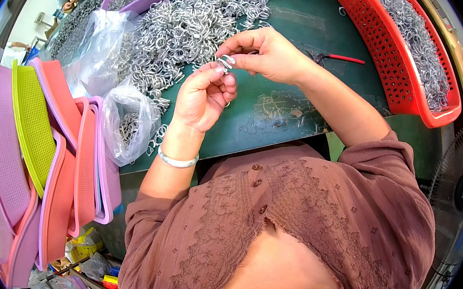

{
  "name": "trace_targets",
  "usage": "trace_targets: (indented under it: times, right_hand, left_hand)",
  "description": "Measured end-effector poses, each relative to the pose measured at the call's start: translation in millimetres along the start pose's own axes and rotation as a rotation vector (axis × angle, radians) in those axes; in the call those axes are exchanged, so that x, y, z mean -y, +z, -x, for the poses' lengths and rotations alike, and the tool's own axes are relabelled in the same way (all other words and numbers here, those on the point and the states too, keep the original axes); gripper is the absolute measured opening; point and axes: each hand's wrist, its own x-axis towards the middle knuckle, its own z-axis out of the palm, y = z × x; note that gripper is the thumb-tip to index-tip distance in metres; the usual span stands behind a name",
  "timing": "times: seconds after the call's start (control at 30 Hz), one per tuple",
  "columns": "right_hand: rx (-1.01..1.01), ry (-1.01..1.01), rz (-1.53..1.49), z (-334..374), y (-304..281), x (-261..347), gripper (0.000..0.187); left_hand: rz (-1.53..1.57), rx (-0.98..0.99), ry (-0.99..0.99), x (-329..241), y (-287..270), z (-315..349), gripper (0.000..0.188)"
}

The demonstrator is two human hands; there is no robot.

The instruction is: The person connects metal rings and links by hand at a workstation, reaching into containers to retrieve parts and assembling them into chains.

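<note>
Standing at far left, stacked baskets [33, 129] precede a clear bag [129, 150] and a big heap of loose metal rings [176, 26], apparently much left. Left hand [199, 99] and right hand [272, 55] meet, pinching one small metal piece [226, 61]. Beyond a red-handled tool [345, 59], the red basket [374, 52] is well filled; whether with finished pieces, I can't tell.

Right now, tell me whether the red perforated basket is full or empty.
Largely full: small grey metal rings heap inside the red perforated basket; its far end is out of frame.
</note>
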Motion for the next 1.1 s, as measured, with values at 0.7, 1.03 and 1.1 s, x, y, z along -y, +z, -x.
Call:
trace_targets:
  times: [0.7,1.03,1.1]
  right_hand:
    - [-0.036,0.221,-0.107,-4,9,-14,0.010]
    - [-0.119,0.326,-0.379,0,8,-19,0.005]
    - [-0.150,0.335,-0.548,2,4,-23,0.008]
  left_hand:
    - [0.009,-0.050,-0.091,5,-8,2,0.011]
    - [-0.774,-0.324,0.298,-6,-21,18,0.010]
    - [-1.220,-0.263,0.447,-4,-36,21,0.019]
